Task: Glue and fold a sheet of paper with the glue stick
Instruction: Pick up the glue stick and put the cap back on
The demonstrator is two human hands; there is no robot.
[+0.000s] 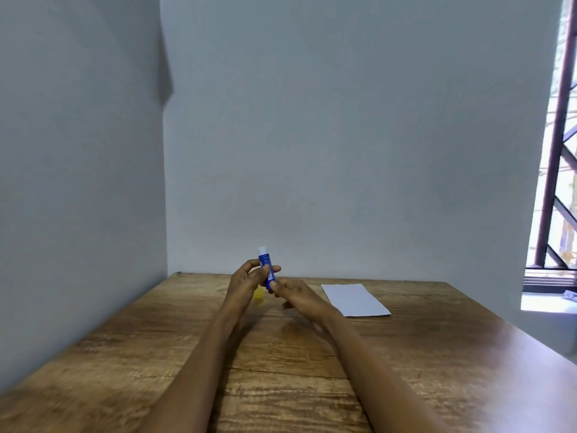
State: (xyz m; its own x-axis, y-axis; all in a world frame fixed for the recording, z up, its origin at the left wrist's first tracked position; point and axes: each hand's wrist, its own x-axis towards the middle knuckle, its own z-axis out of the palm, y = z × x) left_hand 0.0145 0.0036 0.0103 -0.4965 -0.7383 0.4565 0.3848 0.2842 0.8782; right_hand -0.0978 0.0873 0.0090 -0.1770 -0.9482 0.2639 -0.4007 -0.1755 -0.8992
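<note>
A blue glue stick (266,260) with a white tip stands nearly upright above the far middle of the wooden table (156,354). My left hand (246,278) grips its barrel with thumb and fingers. My right hand (295,292) pinches the stick's lower end. A yellow cap (258,294) lies on the table just below my left hand. A white sheet of paper (354,300) lies flat to the right of my right hand, apart from it.
Grey walls close the table at the back and on the left. A window with a dark metal grille (559,151) is at the right, past the table's right edge.
</note>
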